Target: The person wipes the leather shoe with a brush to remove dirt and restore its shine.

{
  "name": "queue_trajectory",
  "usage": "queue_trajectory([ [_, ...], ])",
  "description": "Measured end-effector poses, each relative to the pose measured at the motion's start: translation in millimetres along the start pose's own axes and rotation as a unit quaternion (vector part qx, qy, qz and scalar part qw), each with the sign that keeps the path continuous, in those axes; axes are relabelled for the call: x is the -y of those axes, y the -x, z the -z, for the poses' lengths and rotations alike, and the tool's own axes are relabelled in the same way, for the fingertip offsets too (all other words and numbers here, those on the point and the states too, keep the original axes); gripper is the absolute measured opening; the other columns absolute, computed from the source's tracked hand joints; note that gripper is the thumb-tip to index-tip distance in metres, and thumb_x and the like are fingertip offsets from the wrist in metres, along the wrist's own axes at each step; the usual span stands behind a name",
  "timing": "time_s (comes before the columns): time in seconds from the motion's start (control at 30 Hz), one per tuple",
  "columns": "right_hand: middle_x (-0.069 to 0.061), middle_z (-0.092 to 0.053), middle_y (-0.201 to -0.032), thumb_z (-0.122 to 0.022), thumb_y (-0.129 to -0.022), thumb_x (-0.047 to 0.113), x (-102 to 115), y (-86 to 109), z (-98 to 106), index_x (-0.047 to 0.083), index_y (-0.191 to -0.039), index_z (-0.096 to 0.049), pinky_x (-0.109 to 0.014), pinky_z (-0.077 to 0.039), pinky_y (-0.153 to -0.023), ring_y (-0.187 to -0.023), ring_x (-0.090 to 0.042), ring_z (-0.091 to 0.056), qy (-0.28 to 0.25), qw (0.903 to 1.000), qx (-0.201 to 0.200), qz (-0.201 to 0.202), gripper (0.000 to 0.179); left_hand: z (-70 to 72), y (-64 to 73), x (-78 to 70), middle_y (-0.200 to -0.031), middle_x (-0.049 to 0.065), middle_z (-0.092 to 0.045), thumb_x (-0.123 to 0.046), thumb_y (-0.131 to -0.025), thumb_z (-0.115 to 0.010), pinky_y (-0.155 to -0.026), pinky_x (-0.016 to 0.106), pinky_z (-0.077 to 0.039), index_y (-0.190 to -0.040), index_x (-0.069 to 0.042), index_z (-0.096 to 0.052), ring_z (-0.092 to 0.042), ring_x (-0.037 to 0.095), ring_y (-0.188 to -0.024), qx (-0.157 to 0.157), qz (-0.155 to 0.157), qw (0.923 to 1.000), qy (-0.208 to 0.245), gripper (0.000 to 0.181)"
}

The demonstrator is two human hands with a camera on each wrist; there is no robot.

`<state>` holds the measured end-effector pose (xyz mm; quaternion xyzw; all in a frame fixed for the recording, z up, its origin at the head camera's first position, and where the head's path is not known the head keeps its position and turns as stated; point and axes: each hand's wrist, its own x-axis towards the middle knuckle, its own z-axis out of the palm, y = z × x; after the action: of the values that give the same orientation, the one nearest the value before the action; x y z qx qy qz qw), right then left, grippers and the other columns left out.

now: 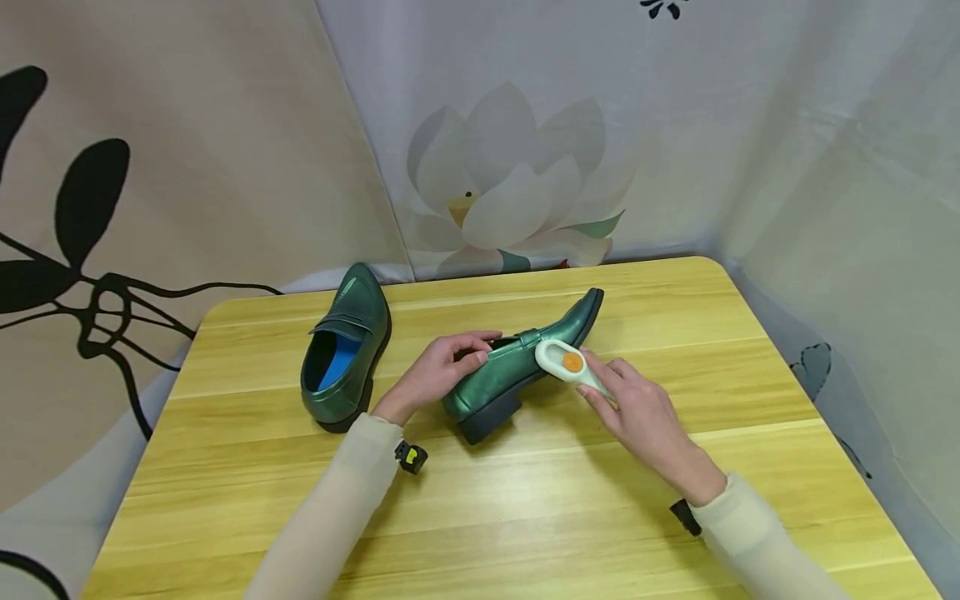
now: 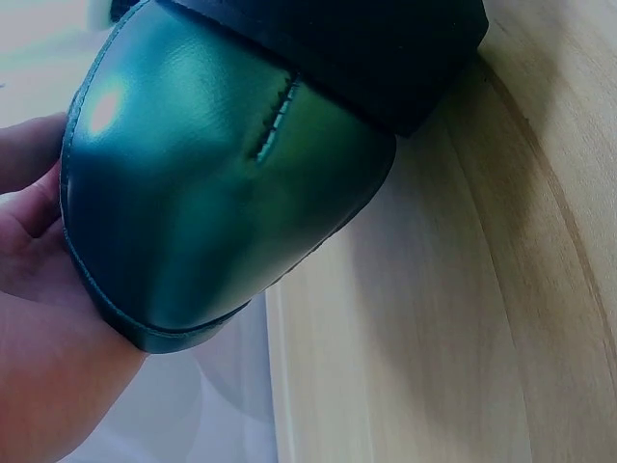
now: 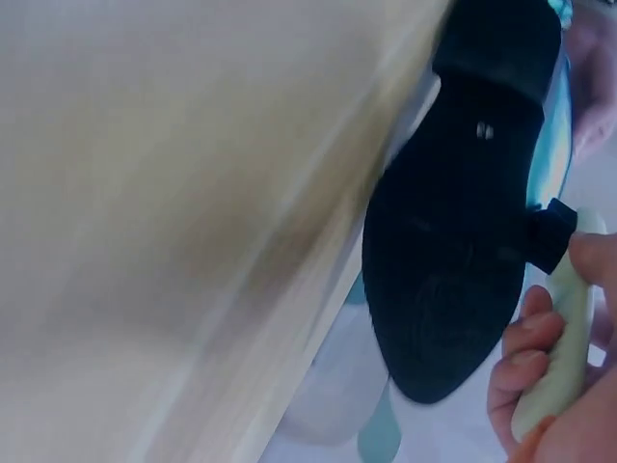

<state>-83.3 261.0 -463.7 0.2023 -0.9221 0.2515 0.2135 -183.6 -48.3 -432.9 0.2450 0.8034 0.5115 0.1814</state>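
Note:
My left hand grips a green loafer by the rim of its opening. The shoe is tilted with its toe up and to the right; its black sole faces the right wrist view. In the left wrist view, the shiny heel back fills the middle and hides part of the fingers. My right hand holds a shoe brush by its pale handle, which has an orange button. The brush's dark block-shaped head is at the side of the shoe, just above the sole.
A matching green loafer with a blue insole stands upright at the back left of the wooden table. Behind the table hangs a pale curtain with a flower print. A black wrist strap piece hangs by the left cuff.

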Motion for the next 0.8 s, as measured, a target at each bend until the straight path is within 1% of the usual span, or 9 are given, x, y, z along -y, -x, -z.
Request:
queue_trajectory([
  [0.13, -0.011, -0.063, -0.088, -0.075, -0.096, 0.013, -15, -8.6, 10, 0.003, -0.147, -0.057, -0.027, -0.038, -0.049, -0.059, -0.013, -0.044, -0.006, 0.9984, -0.015, -0.055, 0.055, 0.5, 0.0, -1.2, -0.149, 0.005, -0.058, -0.013, -0.107, -0.057, -0.109, 0.047, -0.043, -0.111, -0.005, -0.074, -0.053, 0.027, -0.137, 0.002, 0.0, 1.0, -0.003, 0.019],
  [0.23, -0.013, -0.062, -0.086, -0.071, -0.1, 0.017, -30, -17.4, 16, 0.001, -0.147, -0.056, -0.032, -0.038, -0.051, -0.06, -0.018, -0.045, -0.011, 0.9947, -0.017, -0.1, 0.052, 0.1, -0.2, -1.9, -0.149, 0.005, -0.058, -0.013, -0.107, -0.057, -0.109, 0.046, -0.043, -0.11, -0.004, -0.074, -0.053, 0.026, -0.137, 0.006, -0.003, 1.0, -0.003, 0.019],
  [0.3, -0.016, -0.063, -0.086, -0.068, -0.102, 0.019, -39, -24.2, 19, 0.0, -0.148, -0.055, -0.035, -0.039, -0.054, -0.061, -0.022, -0.048, -0.016, 0.9923, -0.016, -0.122, 0.051, -0.3, -0.5, -1.8, -0.148, 0.005, -0.058, -0.013, -0.107, -0.057, -0.109, 0.046, -0.043, -0.11, -0.004, -0.074, -0.054, 0.026, -0.136, 0.007, -0.004, 1.0, -0.003, 0.019],
  [0.37, -0.019, -0.064, -0.088, -0.066, -0.104, 0.021, -48, -31.1, 20, -0.001, -0.148, -0.054, -0.038, -0.04, -0.056, -0.063, -0.026, -0.051, -0.022, 0.9903, -0.014, -0.136, 0.051, -0.8, -0.8, -1.7, -0.149, 0.006, -0.058, -0.013, -0.107, -0.057, -0.109, 0.046, -0.043, -0.11, -0.004, -0.074, -0.053, 0.026, -0.137, 0.006, -0.005, 1.0, -0.003, 0.019],
  [0.47, -0.025, -0.067, -0.096, -0.063, -0.106, 0.023, -58, -40.9, 21, -0.003, -0.148, -0.053, -0.043, -0.043, -0.06, -0.068, -0.032, -0.055, -0.032, 0.9885, -0.008, -0.147, 0.051, -1.5, -1.3, -2.2, -0.149, 0.006, -0.058, -0.013, -0.107, -0.057, -0.109, 0.047, -0.043, -0.11, -0.004, -0.073, -0.053, 0.027, -0.137, 0.002, -0.004, 1.0, -0.004, 0.019],
  [0.6, -0.031, -0.068, -0.109, -0.06, -0.107, 0.026, -66, -51.0, 21, -0.004, -0.149, -0.052, -0.047, -0.045, -0.065, -0.074, -0.036, -0.058, -0.034, 0.9869, 0.005, -0.158, 0.052, -2.2, -1.5, -4.4, -0.149, 0.004, -0.058, -0.013, -0.107, -0.057, -0.111, 0.046, -0.042, -0.108, -0.005, -0.073, -0.051, 0.026, -0.139, -0.002, 0.005, 1.0, 0.0, 0.018],
  [0.67, -0.032, -0.068, -0.111, -0.058, -0.108, 0.027, -69, -54.9, 22, -0.003, -0.149, -0.051, -0.049, -0.045, -0.066, -0.075, -0.037, -0.057, -0.032, 0.9857, 0.012, -0.165, 0.052, -2.3, -1.3, -5.5, -0.149, 0.004, -0.058, -0.013, -0.107, -0.057, -0.112, 0.046, -0.041, -0.107, -0.005, -0.073, -0.051, 0.026, -0.14, -0.003, 0.009, 0.9999, 0.002, 0.018],
  [0.8, -0.034, -0.066, -0.118, -0.055, -0.109, 0.031, -73, -59.8, 25, -0.002, -0.151, -0.048, -0.051, -0.046, -0.068, -0.079, -0.039, -0.058, -0.028, 0.9819, 0.028, -0.185, 0.054, -1.8, -1.2, -6.2, -0.149, 0.007, -0.057, -0.012, -0.107, -0.057, -0.112, 0.048, -0.04, -0.108, -0.003, -0.073, -0.05, 0.028, -0.14, -0.002, 0.006, 1.0, 0.0, 0.018],
])
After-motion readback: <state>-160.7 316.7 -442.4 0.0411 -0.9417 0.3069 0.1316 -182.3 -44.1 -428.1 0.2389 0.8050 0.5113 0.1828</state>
